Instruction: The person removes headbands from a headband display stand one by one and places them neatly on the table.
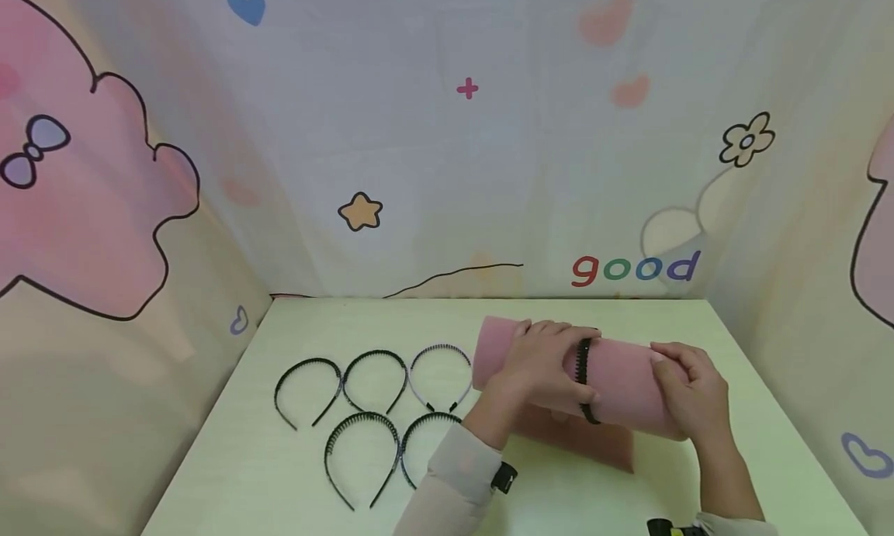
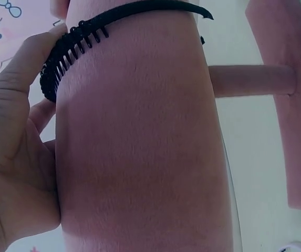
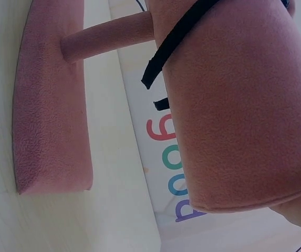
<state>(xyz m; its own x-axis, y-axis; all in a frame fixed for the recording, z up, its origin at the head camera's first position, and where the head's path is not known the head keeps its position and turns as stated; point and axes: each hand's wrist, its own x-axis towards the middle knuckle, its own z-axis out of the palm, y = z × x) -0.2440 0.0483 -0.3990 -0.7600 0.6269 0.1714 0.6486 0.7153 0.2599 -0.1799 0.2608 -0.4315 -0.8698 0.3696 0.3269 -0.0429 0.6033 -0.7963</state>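
A pink plush headband stand has a thick roll on a short post over a flat base. Round the roll sits a black toothed headband; its two ends stick out on the post side in the right wrist view. My left hand reaches across the roll, thumb and fingers holding the headband. In the left wrist view, that hand lies along the roll by the headband's teeth. My right hand grips the roll's right end, the thumb on the near side.
Several headbands lie on the pale table left of the stand: black ones in two rows and a lilac one near the roll's left end. A printed curtain stands behind and at both sides.
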